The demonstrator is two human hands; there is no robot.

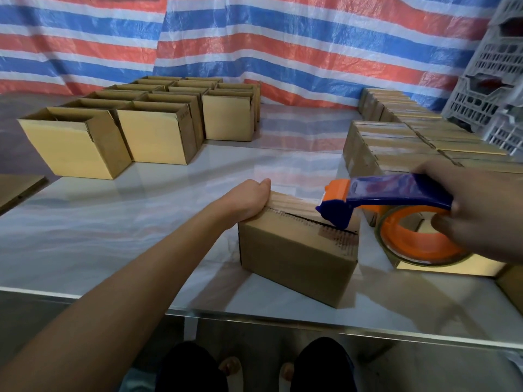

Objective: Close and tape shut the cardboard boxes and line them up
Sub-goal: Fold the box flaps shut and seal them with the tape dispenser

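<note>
I'm at the taping step. The box [294, 256] sits near the front edge of the desk [141, 222], flaps folded down, a dark gap showing along its top seam. My left hand [252, 198] steadies its far left end; the fingers drop behind the edge, so I cannot tell if they curl. My right hand [478, 210] is clamped on the tape dispenser [396, 190], its blade end over the seam. Next, I judge, calls for one firm pull along the seam. Open boxes [152, 131] wait far left, and the taped boxes [396, 142] stand in rows on the right.
</note>
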